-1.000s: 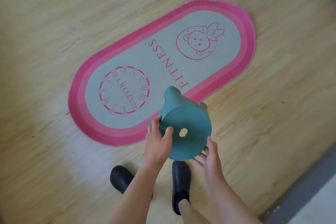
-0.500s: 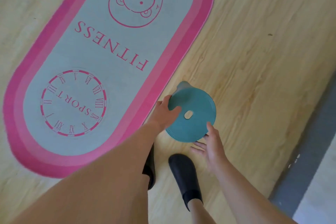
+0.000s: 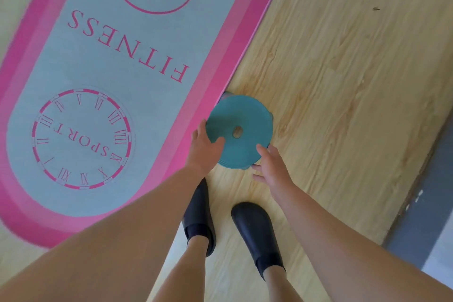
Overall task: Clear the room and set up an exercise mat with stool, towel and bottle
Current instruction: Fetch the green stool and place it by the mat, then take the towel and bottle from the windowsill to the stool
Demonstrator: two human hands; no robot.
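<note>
1. At your far left lies the exercise mat (image 3: 103, 95), flat on the wooden floor (image 3: 343, 81), grey in the middle with a pink border. Its far end and near corner are cut off by the frame.
2. Your left hand (image 3: 202, 148) grips the near-left rim of the teal stool (image 3: 239, 130), thumb lying on the seat and fingers curled under the edge.
3. The stool sits just beside the mat's pink border, seen from straight above. Its legs are almost wholly hidden under the seat, so you cannot tell whether all feet are on the floor or whether one rests on the mat's edge.
4. Your right hand (image 3: 272, 164) is spread loose at the seat's near-right rim, fingertips touching or almost touching it, gripping nothing.
5. Risk: if one foot catches the mat's border, the stool will likely rock or ruck up the mat; letting go early could tip it.
6. Your black shoes (image 3: 255, 233) stand close below the stool, so a tipping stool could land on your toes.
7. No towel or bottle is in view.
</note>
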